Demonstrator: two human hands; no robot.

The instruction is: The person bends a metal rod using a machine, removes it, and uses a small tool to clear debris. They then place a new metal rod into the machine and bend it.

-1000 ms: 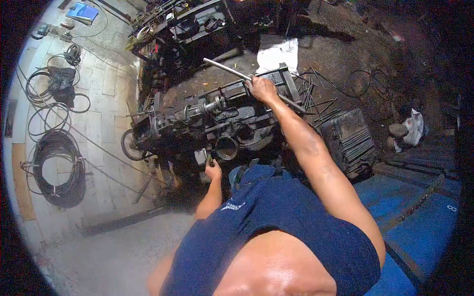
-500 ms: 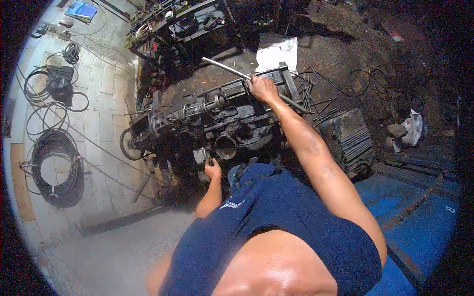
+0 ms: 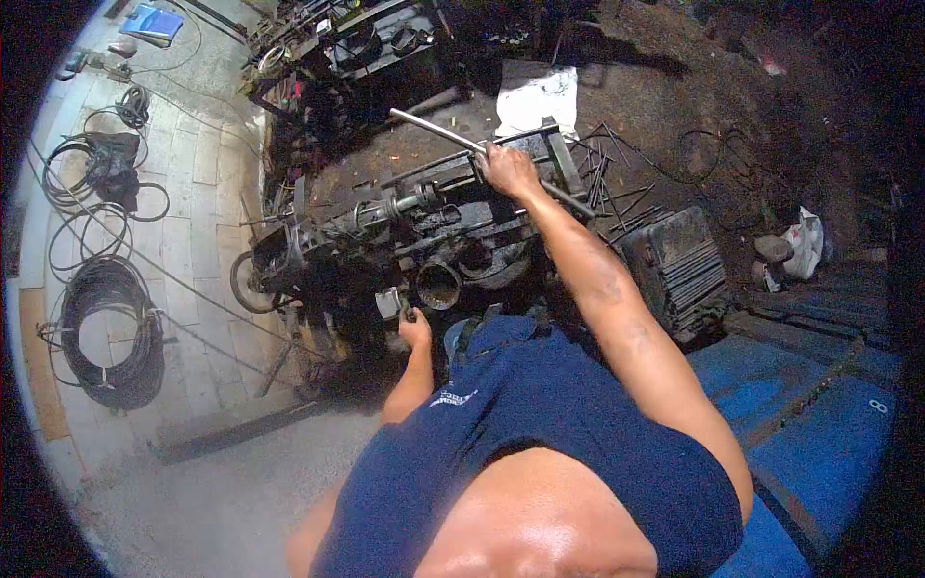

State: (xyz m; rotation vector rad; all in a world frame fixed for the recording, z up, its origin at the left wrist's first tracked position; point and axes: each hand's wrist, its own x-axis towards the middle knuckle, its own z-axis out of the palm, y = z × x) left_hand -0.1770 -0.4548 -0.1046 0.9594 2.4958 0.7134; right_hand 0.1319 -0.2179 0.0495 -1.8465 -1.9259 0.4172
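The right hand (image 3: 509,171) is wrapped around a long metal rod (image 3: 436,127), gripping it near the middle of its length, at the far side of a dark, grimy machine (image 3: 496,231). From that fist, the rod's bright end slants away to the upper left, reaching past the machine's edge as seen from above; its other, darker end emerges beyond the wrist and runs down to the right, towards a scatter of thin rods (image 3: 599,173). The right arm is stretched out almost straight to reach it. The left hand (image 3: 415,330) is well apart from the rod, lower and much closer to the body, at the near side of the machine. Its fingers are bent at a small dark part (image 3: 410,314) just beside a pale box (image 3: 388,303); the part is too small to make out, and I cannot tell whether the fingers close on it or only touch it. A round, open-mouthed fitting (image 3: 439,286) sits just beyond the left hand, to its right, and much of the machine's body lies between the two hands. Past the rod, a white sheet (image 3: 537,99) is spread on the dirty floor (image 3: 646,91). To the right of the machine, near the right forearm, stands a ridged metal block (image 3: 674,255). Well away on the left, a large cable coil (image 3: 145,337) rests on pale paving.
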